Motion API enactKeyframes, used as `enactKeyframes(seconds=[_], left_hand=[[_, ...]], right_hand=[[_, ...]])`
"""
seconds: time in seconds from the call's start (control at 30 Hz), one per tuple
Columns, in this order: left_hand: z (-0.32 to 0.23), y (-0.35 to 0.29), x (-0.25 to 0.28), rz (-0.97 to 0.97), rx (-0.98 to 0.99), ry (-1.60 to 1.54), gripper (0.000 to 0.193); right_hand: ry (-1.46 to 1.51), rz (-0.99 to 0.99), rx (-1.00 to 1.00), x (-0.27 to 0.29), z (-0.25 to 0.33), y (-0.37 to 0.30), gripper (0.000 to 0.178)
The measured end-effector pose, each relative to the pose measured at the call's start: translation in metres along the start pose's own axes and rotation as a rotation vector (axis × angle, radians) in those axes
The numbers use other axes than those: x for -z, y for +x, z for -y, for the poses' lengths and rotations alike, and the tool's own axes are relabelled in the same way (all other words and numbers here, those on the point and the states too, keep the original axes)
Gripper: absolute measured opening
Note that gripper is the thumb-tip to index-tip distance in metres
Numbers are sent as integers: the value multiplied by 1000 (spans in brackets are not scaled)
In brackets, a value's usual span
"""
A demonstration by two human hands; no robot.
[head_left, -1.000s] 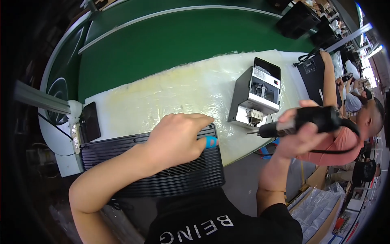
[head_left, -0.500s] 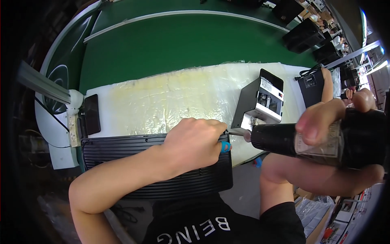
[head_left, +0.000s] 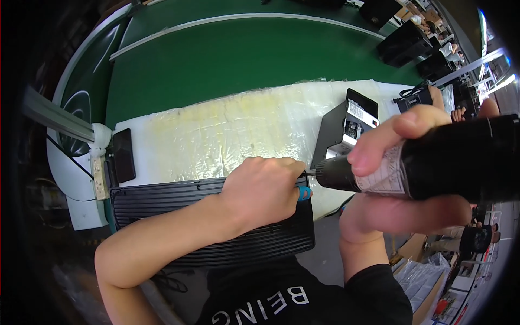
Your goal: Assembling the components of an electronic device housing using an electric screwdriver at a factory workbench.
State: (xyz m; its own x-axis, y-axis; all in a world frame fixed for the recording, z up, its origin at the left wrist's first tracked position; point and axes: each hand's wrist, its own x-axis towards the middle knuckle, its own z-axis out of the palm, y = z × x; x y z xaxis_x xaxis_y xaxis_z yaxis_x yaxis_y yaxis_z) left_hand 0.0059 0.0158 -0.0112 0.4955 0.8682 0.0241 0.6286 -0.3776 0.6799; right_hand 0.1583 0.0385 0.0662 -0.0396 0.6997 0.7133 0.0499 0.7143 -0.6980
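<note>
A long black ribbed panel (head_left: 162,203) lies along the near edge of the table in front of my body. My left hand (head_left: 264,189) is closed over its right end, fingers curled at the edge, with a blue wrap (head_left: 304,193) on one finger. In my right hand (head_left: 387,138) is a black electric screwdriver (head_left: 449,162), held sideways with its bit pointing left. The bit meets the panel's right end beside my left fingertips; the exact contact point and any screw are hidden. Behind the screwdriver, partly covered, stands a black and silver boxy device (head_left: 331,130).
White padding under clear film (head_left: 216,135) covers the near table, with a green surface (head_left: 244,54) beyond. A black phone (head_left: 123,155) lies at the left beside a power strip (head_left: 99,176) and metal post. Black boxes (head_left: 403,43) stand far right; people are farther off.
My right hand and the screwdriver have moved left, bringing the screwdriver's nose closer to my left fingertips. The screwdriver now covers more of the boxy device. My left hand stays on the panel.
</note>
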Motion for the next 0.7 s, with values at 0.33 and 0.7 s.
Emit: enactKeyframes(seconds=[0.33,0.7], left_hand=[[-2,2,2,20,78,42,35],[6,16,5,-185,-52,92,44]], right_hand=[[83,-357,54,59,-11,9,56],[-362,-464,213,110,-105,-76,47]])
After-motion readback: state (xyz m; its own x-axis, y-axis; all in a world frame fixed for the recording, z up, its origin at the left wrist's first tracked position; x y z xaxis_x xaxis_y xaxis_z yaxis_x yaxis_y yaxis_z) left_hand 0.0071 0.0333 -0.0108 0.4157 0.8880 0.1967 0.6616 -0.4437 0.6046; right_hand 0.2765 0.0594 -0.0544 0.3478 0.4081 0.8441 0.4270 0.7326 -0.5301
